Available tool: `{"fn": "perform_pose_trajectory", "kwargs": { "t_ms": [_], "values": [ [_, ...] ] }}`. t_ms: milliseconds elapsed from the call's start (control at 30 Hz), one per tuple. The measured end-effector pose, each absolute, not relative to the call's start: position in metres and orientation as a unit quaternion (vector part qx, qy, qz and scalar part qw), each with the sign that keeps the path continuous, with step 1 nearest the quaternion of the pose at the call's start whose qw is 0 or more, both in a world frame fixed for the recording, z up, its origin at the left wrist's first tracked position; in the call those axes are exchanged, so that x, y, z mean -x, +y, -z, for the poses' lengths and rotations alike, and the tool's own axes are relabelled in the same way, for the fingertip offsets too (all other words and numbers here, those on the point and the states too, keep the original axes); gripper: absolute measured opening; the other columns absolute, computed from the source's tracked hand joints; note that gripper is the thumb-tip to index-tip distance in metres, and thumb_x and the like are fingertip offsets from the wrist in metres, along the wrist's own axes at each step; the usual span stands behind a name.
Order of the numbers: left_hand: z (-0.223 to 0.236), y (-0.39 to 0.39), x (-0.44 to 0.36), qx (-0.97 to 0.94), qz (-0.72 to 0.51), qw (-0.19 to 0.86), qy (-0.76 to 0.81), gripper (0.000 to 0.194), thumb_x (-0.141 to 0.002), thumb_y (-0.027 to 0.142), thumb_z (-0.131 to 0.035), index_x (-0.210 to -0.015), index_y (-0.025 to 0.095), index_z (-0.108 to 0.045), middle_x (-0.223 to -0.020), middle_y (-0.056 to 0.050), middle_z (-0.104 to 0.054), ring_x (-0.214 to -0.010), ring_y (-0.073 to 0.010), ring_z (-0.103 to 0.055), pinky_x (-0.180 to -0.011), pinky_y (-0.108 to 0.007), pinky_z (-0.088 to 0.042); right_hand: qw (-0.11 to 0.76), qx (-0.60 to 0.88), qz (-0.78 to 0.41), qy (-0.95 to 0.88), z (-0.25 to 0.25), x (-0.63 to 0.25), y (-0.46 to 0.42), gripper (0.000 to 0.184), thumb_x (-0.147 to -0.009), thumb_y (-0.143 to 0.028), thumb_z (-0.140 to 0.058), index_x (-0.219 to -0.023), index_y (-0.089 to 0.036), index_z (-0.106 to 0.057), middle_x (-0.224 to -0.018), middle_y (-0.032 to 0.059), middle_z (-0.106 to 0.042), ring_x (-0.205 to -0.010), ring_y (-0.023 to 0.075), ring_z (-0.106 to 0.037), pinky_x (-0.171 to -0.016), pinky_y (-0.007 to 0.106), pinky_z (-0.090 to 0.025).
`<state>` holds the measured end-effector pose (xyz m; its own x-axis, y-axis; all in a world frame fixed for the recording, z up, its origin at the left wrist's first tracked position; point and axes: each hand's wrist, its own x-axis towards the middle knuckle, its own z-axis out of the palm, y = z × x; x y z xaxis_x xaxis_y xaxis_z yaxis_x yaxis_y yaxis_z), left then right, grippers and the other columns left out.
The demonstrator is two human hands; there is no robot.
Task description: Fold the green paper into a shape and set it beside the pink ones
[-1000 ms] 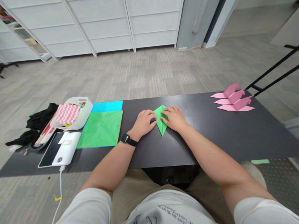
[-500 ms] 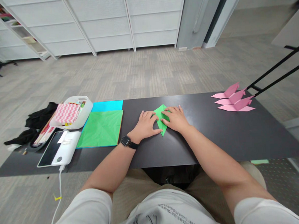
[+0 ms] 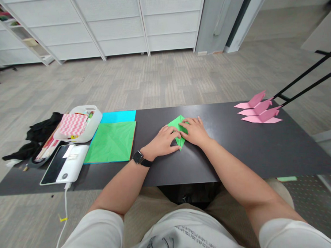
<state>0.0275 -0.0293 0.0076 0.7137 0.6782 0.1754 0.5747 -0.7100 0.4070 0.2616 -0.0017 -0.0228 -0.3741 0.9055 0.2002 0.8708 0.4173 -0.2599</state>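
A small piece of green origami paper (image 3: 175,121), folded to a kite shape, lies on the dark table with its narrow tip towards me. My left hand (image 3: 165,140) rests over its left side, fingertips on the paper, thumb apart near the lower tip. On the right side, my right hand (image 3: 194,131) presses down with fingers spread. Both hands look open and flat rather than gripping. Together they hide much of the paper's middle and edges.
Left of my hands lie green paper sheets (image 3: 111,141) over blue paper (image 3: 120,116). Beyond them are a white basket (image 3: 92,123), a white device with a cable (image 3: 74,168) and black cloth (image 3: 42,127). Several pink folded birds (image 3: 261,112) stand at the right on the table (image 3: 251,146).
My left hand has shifted slightly right, further over the green paper, and its fingers are now closer to the centre crease. My right hand has hardly moved.
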Motion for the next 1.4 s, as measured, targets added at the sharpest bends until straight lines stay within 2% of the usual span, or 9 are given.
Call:
{"fn": "perform_pose_trajectory", "kwargs": {
  "t_ms": [100,233,333,433,933,1033,1100,1233,1400],
  "values": [
    [-0.009,-0.028,-0.028,-0.901,-0.193,0.186,0.342,0.019,-0.104,0.028,-0.062,-0.120,0.025,-0.069,-0.136,-0.011,-0.063,-0.133,-0.0267,-0.060,-0.123,-0.046,-0.047,0.154,0.538,-0.063,-0.827,0.021,-0.262,-0.002,0.038,-0.102,-0.044,-0.067,-0.137,-0.032,-0.076,-0.144,0.0119,-0.068,-0.134,0.0405,-0.056,-0.128,0.079,-0.024],
    [-0.007,-0.026,-0.030,-0.897,-0.197,0.203,0.340,0.013,-0.101,0.031,-0.069,-0.111,0.023,-0.072,-0.120,-0.008,-0.067,-0.116,-0.0252,-0.065,-0.110,-0.042,-0.053,0.152,0.537,-0.067,-0.827,0.022,-0.261,-0.001,0.039,-0.102,-0.043,-0.067,-0.139,-0.032,-0.075,-0.144,0.0119,-0.068,-0.135,0.0402,-0.056,-0.128,0.079,-0.023],
    [-0.004,-0.025,-0.033,-0.909,-0.169,0.197,0.327,0.010,-0.101,0.033,-0.071,-0.100,0.023,-0.074,-0.109,-0.006,-0.070,-0.107,-0.0244,-0.066,-0.105,-0.041,-0.053,0.146,0.540,-0.056,-0.827,0.024,-0.261,-0.001,0.039,-0.102,-0.043,-0.067,-0.139,-0.032,-0.075,-0.145,0.0116,-0.067,-0.136,0.0397,-0.055,-0.128,0.078,-0.024],
    [-0.003,-0.025,-0.035,-0.919,-0.156,0.187,0.309,0.013,-0.101,0.034,-0.074,-0.095,0.022,-0.075,-0.105,-0.006,-0.071,-0.105,-0.0240,-0.066,-0.103,-0.040,-0.051,0.137,0.548,-0.048,-0.824,0.025,-0.259,-0.001,0.040,-0.103,-0.044,-0.066,-0.140,-0.030,-0.074,-0.148,0.0115,-0.066,-0.138,0.0383,-0.055,-0.130,0.076,-0.022],
    [-0.005,-0.026,-0.033,-0.927,-0.149,0.174,0.298,0.022,-0.094,0.041,-0.083,-0.105,0.023,-0.076,-0.112,-0.007,-0.070,-0.109,-0.0256,-0.064,-0.103,-0.039,-0.049,0.149,0.551,-0.052,-0.819,0.025,-0.258,-0.002,0.039,-0.103,-0.042,-0.065,-0.138,-0.029,-0.074,-0.146,0.0123,-0.067,-0.135,0.0386,-0.056,-0.129,0.078,-0.022],
    [-0.006,-0.026,-0.032,-0.927,-0.148,0.180,0.295,0.020,-0.097,0.041,-0.080,-0.105,0.024,-0.076,-0.113,-0.007,-0.071,-0.110,-0.0257,-0.064,-0.104,-0.040,-0.049,0.150,0.550,-0.053,-0.820,0.026,-0.258,-0.002,0.039,-0.102,-0.042,-0.066,-0.138,-0.028,-0.074,-0.146,0.0125,-0.067,-0.134,0.0389,-0.057,-0.129,0.078,-0.022],
    [-0.005,-0.025,-0.032,-0.927,-0.152,0.183,0.291,0.016,-0.102,0.039,-0.073,-0.104,0.023,-0.076,-0.113,-0.007,-0.071,-0.110,-0.0250,-0.065,-0.105,-0.040,-0.050,0.152,0.549,-0.054,-0.820,0.026,-0.258,-0.002,0.039,-0.102,-0.042,-0.066,-0.138,-0.028,-0.074,-0.145,0.0125,-0.067,-0.135,0.0392,-0.057,-0.128,0.078,-0.023],
    [-0.001,-0.022,-0.032,-0.925,-0.164,0.182,0.292,0.023,-0.111,0.032,-0.057,-0.104,0.022,-0.076,-0.108,-0.007,-0.073,-0.106,-0.0230,-0.067,-0.107,-0.040,-0.050,0.161,0.545,-0.064,-0.820,0.026,-0.261,0.000,0.035,-0.107,-0.038,-0.058,-0.136,-0.031,-0.076,-0.144,0.0111,-0.069,-0.134,0.0375,-0.057,-0.128,0.078,-0.024],
    [0.002,-0.019,-0.030,-0.912,-0.188,0.183,0.316,0.015,-0.108,0.031,-0.063,-0.110,0.023,-0.076,-0.111,-0.006,-0.075,-0.110,-0.0237,-0.069,-0.107,-0.041,-0.051,0.173,0.529,-0.093,-0.826,0.026,-0.270,0.005,0.040,-0.107,-0.030,-0.054,-0.141,-0.033,-0.073,-0.147,0.0080,-0.071,-0.135,0.0353,-0.060,-0.128,0.076,-0.025]
  ]
}}
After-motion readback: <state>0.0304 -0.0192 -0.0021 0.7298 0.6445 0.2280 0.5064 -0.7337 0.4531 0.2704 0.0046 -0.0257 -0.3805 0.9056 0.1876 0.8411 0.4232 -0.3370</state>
